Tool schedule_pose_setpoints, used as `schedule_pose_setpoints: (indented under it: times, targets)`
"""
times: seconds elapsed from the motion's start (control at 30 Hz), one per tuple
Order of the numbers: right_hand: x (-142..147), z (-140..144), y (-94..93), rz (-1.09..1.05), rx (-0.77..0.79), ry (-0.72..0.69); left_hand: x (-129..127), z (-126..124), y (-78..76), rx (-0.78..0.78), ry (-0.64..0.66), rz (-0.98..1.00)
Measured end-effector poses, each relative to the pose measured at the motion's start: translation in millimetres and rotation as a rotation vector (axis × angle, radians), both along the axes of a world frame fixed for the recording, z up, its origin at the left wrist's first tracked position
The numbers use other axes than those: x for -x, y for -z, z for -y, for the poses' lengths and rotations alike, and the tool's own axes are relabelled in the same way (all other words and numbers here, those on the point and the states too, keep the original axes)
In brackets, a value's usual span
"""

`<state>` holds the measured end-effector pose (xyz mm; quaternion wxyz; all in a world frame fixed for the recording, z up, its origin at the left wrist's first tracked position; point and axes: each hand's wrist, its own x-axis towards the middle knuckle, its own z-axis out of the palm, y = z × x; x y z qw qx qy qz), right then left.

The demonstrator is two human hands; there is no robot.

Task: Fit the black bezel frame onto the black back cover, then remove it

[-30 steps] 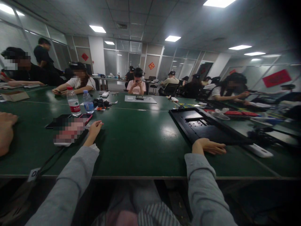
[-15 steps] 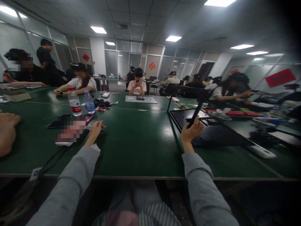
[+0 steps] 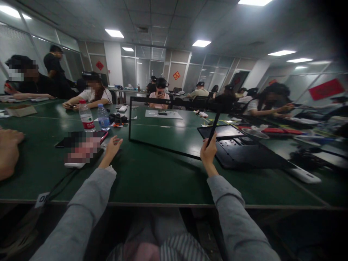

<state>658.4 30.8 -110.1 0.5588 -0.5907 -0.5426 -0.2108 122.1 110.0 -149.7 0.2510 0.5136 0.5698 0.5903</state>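
Observation:
My right hand (image 3: 208,150) grips the right side of a thin black laptop screen bezel (image 3: 165,149), an open rectangular frame held tilted up above the green table. Through the bezel's opening the tabletop and a grey mat show. Just right of that hand lies a black laptop casing panel (image 3: 244,154), flat, with small holes and recesses. My left hand (image 3: 112,148) is open, fingers loosely bent and holding nothing. It hovers near the left end of the bezel, apart from it. Beside it lies a phone with a pinkish screen (image 3: 83,148), partly blurred out.
Two plastic bottles, one red-capped (image 3: 87,117) and one blue-capped (image 3: 103,117), stand beyond my left hand. A grey mat (image 3: 175,115) lies across the table. Another person's arm (image 3: 9,152) rests at the far left. A white device (image 3: 304,174) sits at right, near cables and tools.
My right hand has moved left with the bezel, which has swung out over the middle of the table, away from the casing panel. My left hand's fingers have lifted and spread slightly.

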Motion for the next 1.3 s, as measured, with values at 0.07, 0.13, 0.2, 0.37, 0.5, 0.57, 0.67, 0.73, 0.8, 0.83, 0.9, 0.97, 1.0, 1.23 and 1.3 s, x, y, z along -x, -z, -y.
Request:
schedule_pose_setpoints:
  times: [0.07, 0.13, 0.2, 0.37, 0.5, 0.57, 0.67, 0.73, 0.8, 0.83, 0.9, 0.97, 1.0, 1.23, 1.3]
  targets:
    - [1, -3, 3.2, -0.038, 0.076, -0.023, -6, 4, -4.3, 0.006, 0.039, 0.005]
    - [3, -5, 6.8, -0.08, 0.14, -0.034, -11, 10, -8.2, 0.026, 0.115, 0.006]
    - [4, -8, 11.1, -0.126, 0.201, -0.037, -15, 14, -11.1, 0.061, 0.192, 0.012]
    - [-3, -16, 25.5, -0.27, 0.458, -0.085, -14, 20, -12.5, 0.093, 0.086, -0.046]
    - [-10, -25, 33.9, -0.348, 0.598, -0.107, -4, 18, -9.0, 0.101, -0.045, -0.205]
    - [-12, -28, 35.1, -0.36, 0.664, -0.127, -1, 19, -7.5, 0.119, -0.054, -0.328]
    - [-13, -30, 35.2, -0.374, 0.724, -0.183, 0, 22, -7.1, 0.166, -0.105, -0.505]
    - [-14, -32, 35.8, -0.365, 0.706, -0.216, -1, 25, -7.4, 0.166, -0.144, -0.582]
    - [-14, -33, 37.2, -0.317, 0.674, -0.236, -1, 27, -7.4, 0.155, -0.168, -0.633]
    - [-14, -34, 38.2, -0.28, 0.657, -0.237, -1, 27, -7.2, 0.155, -0.177, -0.656]
    - [-14, -34, 39.8, -0.212, 0.633, -0.213, -1, 27, -6.6, 0.174, -0.178, -0.701]
    - [-14, -33, 40.4, -0.173, 0.622, -0.173, -1, 26, -6.1, 0.2, -0.165, -0.74]
    - [-13, -32, 40.2, -0.165, 0.619, -0.158, -1, 26, -5.9, 0.209, -0.162, -0.755]
    - [-11, -28, 37.9, -0.126, 0.621, -0.142, -3, 25, -4.3, 0.224, -0.154, -0.791]
    - [-12, -29, 39.0, -0.116, 0.616, -0.136, -4, 26, -4.2, 0.217, -0.148, -0.805]
